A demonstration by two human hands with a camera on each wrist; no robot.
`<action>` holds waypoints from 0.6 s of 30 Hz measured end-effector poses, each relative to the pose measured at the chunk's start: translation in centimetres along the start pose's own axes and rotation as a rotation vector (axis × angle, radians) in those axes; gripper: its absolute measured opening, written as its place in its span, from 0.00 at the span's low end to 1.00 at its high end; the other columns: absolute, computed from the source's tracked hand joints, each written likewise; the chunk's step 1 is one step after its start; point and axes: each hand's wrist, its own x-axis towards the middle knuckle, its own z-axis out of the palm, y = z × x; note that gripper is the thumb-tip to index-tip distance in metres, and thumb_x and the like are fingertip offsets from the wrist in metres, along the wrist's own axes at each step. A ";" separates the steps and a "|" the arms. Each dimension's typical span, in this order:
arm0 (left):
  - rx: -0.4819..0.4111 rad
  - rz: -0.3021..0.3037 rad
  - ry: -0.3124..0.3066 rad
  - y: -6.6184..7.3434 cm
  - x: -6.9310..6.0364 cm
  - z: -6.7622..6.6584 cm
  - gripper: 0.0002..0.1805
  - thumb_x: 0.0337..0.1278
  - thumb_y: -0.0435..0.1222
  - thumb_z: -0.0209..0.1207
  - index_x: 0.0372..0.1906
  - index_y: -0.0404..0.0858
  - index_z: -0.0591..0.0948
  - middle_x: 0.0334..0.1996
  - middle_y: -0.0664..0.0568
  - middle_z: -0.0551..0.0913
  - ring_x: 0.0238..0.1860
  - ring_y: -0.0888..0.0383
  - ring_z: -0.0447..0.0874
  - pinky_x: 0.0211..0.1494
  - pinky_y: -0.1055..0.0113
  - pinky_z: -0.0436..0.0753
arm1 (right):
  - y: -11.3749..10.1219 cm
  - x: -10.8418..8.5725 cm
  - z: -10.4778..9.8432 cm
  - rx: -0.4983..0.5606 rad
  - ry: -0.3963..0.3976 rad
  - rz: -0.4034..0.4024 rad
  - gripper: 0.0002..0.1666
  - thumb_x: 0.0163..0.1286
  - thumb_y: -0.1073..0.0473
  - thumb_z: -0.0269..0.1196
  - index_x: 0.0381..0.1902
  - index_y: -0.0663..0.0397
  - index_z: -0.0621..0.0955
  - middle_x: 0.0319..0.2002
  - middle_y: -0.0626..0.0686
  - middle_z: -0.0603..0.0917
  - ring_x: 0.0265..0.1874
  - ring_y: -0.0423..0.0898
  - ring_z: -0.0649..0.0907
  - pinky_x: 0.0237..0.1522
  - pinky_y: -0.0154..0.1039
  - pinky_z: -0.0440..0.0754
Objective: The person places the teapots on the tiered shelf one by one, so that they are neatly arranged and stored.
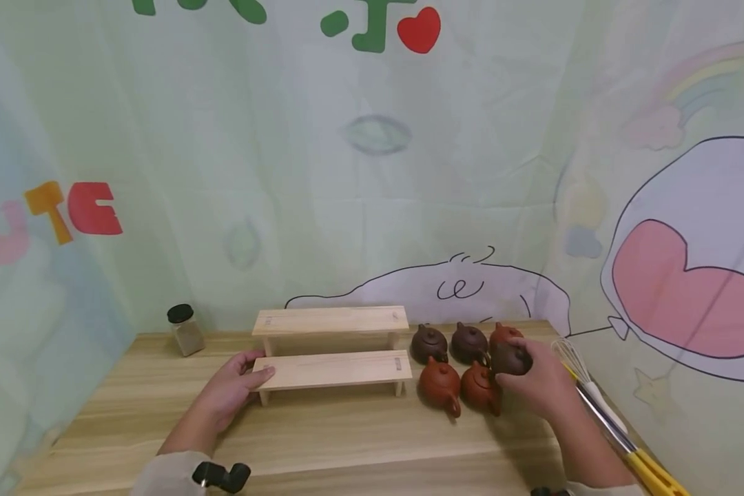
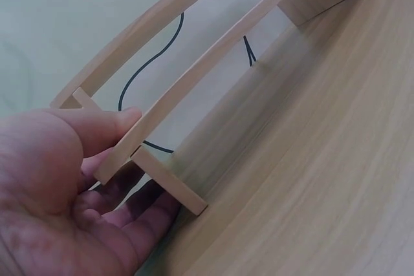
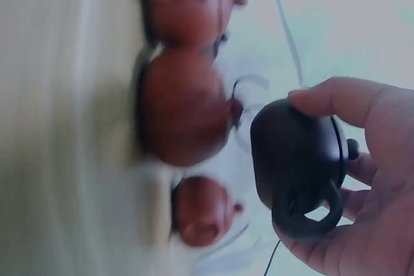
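My left hand (image 1: 229, 389) grips the left end of a two-step wooden stand (image 1: 335, 370), thumb over the lower board and fingers underneath. In the left wrist view, the thumb presses the board (image 2: 187, 85) beside its leg (image 2: 169, 180). My right hand (image 1: 539, 382) holds a dark teapot (image 1: 510, 358) by its body. The right wrist view shows this dark teapot (image 3: 294, 153) raised off the table, its handle free of the fingers. Close by stand two reddish-brown teapots (image 1: 440, 386) in front, with two dark teapots (image 1: 429, 344) and another reddish one (image 1: 505, 333) behind.
A jar with a black lid (image 1: 186, 332) stands at the back left of the wooden table (image 1: 347, 441). Along the right edge lie a whisk (image 1: 585, 375) and a yellow-handled tool (image 1: 647, 472). A printed curtain (image 1: 359, 227) hangs directly behind the stand.
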 end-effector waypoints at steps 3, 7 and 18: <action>-0.008 -0.007 0.003 0.1 0.0 0.1 0.39 0.80 0.43 0.60 0.81 0.29 0.57 0.84 0.30 0.55 0.76 0.38 0.72 0.81 0.41 0.72 | -2.3 -0.1 0.2 0.026 -0.003 -0.032 0.46 0.61 0.47 0.79 0.73 0.55 0.76 0.70 0.68 0.78 0.64 0.66 0.80 0.59 0.64 0.83; -0.010 -0.011 0.003 0.3 0.0 0.0 0.40 0.80 0.44 0.60 0.82 0.29 0.57 0.85 0.29 0.51 0.79 0.35 0.67 0.83 0.38 0.68 | -5.6 -0.2 0.8 0.091 -0.044 -0.069 0.44 0.63 0.47 0.78 0.74 0.48 0.76 0.71 0.61 0.79 0.65 0.62 0.81 0.61 0.64 0.85; -0.013 -0.002 0.000 0.0 0.2 0.1 0.39 0.80 0.44 0.60 0.81 0.29 0.57 0.85 0.30 0.51 0.79 0.36 0.67 0.83 0.38 0.68 | -13.6 1.0 5.4 0.175 -0.108 -0.197 0.43 0.60 0.48 0.80 0.73 0.38 0.78 0.68 0.51 0.81 0.61 0.53 0.82 0.58 0.56 0.86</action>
